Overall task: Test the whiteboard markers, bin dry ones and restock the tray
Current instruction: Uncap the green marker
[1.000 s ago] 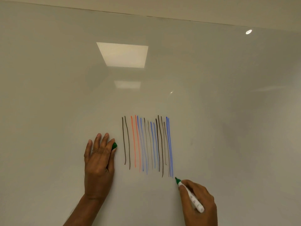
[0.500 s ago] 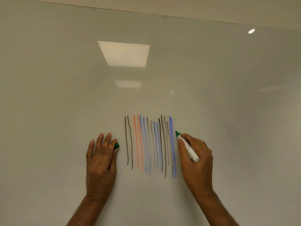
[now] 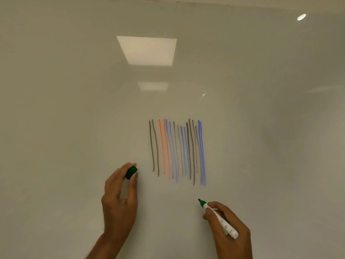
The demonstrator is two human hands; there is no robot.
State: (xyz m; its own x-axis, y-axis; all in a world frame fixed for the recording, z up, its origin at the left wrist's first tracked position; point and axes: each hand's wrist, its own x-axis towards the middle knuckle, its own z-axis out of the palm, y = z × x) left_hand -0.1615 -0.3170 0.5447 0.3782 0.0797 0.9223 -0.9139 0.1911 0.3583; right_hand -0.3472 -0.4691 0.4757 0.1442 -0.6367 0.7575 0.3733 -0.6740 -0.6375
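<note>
Right grip (image 3: 227, 227) drops from beside the test strokes (image 3: 177, 152) to below them, fingers wrapped round the green marker (image 3: 220, 219), tip pointing up-left. Left grip (image 3: 119, 199), flat before, now pinches the green cap (image 3: 131, 172) at its fingertips. Strokes sit up-right of it on the whiteboard (image 3: 261, 109).

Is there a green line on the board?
No, the lines on the board are only dark, orange and blue, and the green marker is held below them.

One marker (image 3: 221, 220), one cap (image 3: 131, 172)
</note>
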